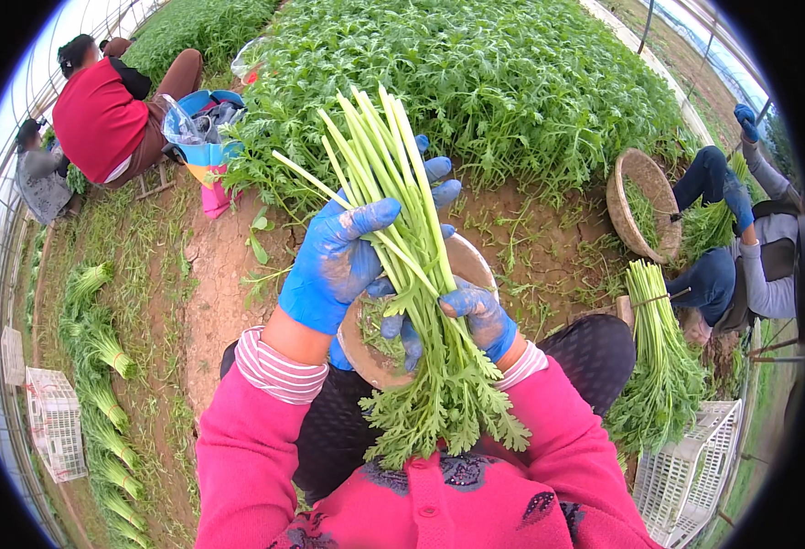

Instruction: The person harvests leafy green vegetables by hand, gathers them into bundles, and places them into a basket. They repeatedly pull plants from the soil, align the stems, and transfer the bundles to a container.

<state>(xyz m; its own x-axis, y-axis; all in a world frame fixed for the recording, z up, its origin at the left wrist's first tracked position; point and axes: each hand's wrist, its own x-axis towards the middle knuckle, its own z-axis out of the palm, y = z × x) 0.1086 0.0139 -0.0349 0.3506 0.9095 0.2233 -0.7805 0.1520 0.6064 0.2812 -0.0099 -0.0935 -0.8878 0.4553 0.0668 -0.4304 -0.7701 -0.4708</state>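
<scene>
Both my hands wear soiled blue gloves and hold one bunch of leafy green stalks [402,240], its cut stem ends up and its leaves hanging towards my lap. Near the stems' middle, my left hand [347,257] grips the bunch, thumb across the front and fingers partly behind. Lower down, my right hand [478,316] holds the leafy part from the right, thumb in front; its other fingers are partly hidden behind the stalks. Below the bunch, between my knees, sits a round basin [471,264] with leaf scraps in it, partly covered by my hands.
Dense leafy crop [471,75] grows ahead. Tied bundles [111,405] lie in a row at left, near a white crate [56,425]. At right are a large stalk bundle [656,357], another crate [690,473], a basin [632,206] and a gloved co-worker [769,261]. More people sit upper left.
</scene>
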